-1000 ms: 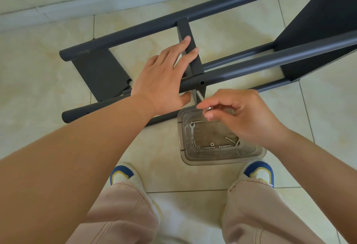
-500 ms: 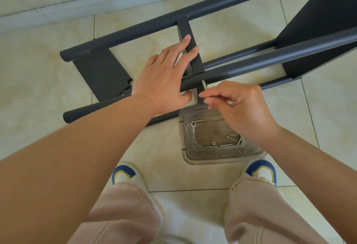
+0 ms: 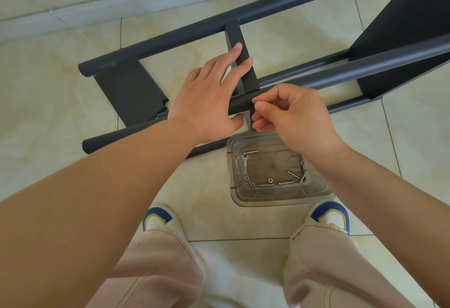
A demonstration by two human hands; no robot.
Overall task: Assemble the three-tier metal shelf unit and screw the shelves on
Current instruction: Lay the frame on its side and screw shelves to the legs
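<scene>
left hand [image 3: 207, 98] flat on shelf [image 3: 241, 56] | right hand [image 3: 292, 115] pinching at pole [image 3: 341, 72] (screw hidden)

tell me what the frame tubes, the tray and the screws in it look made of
Tubes: likely metal with a matte dark grey coat; even colour, soft sheen along the round bars.
Tray: clear plastic, it seems; the floor tile shows through its wall, and the rim is glossy.
Screws: bare bright metal, probably steel; silvery and shiny. They are too small to tell more.
</scene>
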